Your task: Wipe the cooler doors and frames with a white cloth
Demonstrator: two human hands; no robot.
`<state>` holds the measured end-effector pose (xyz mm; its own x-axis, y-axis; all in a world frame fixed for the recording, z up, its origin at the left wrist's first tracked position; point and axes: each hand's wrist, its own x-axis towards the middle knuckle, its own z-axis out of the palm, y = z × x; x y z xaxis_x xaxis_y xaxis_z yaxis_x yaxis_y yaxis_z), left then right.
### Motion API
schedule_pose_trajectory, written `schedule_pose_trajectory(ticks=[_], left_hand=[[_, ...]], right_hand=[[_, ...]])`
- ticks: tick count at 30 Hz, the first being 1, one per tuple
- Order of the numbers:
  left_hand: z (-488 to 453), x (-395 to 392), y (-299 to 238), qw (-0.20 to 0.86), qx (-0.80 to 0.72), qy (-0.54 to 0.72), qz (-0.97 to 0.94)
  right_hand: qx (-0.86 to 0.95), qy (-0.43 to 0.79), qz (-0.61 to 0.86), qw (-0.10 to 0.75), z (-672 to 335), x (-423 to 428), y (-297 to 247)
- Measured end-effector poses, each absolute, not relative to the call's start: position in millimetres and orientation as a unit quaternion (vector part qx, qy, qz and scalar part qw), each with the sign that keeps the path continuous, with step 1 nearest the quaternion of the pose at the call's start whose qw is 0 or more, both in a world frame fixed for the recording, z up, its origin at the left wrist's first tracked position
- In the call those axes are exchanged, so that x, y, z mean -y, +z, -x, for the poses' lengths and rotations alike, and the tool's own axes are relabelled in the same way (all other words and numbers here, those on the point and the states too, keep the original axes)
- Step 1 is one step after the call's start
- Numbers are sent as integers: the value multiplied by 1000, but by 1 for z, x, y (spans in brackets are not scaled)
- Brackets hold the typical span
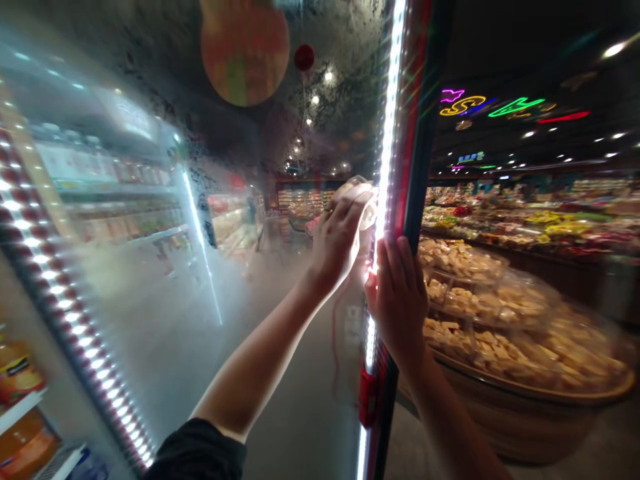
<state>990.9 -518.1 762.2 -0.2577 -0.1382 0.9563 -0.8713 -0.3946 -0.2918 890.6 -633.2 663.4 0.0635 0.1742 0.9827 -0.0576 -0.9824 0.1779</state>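
My left hand presses a white cloth against the fogged glass of a refrigerator door, close to the door's upright edge. My right hand wraps around that edge, a dark red-and-black door frame lined with a bright LED strip. A dark sleeve covers my left upper arm. The cloth is partly hidden by my fingers, and the mist blurs the shelves behind the glass.
Orange packaged goods stand on a chiller shelf at the lower left. To the right is a round wooden display bin heaped with pale baked food. Produce displays and neon signs fill the store beyond.
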Motion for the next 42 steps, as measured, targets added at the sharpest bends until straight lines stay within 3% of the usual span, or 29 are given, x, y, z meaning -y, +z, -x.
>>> schedule_pose_trajectory(ticks=[6,14,22,30,37,42], left_hand=[[-985,489,724,250,496,616,-559],[-983,505,755,331,460,638,-522],[-974,477,704,232,513,592,-577],[-970,515,710,365,468,602,-534],[-965,487,664,280,491,586,-581],[-967,504,689,398,432,590,-554]], right_hand=[[-48,687,-722,72,-891,636,661],[-42,684,-726,56,-891,634,656],[-55,682,-728,41,-893,637,652],[-45,662,-748,23,-891,637,645],[-48,665,-745,21,-888,637,644],[-42,660,-750,8,-887,637,638]])
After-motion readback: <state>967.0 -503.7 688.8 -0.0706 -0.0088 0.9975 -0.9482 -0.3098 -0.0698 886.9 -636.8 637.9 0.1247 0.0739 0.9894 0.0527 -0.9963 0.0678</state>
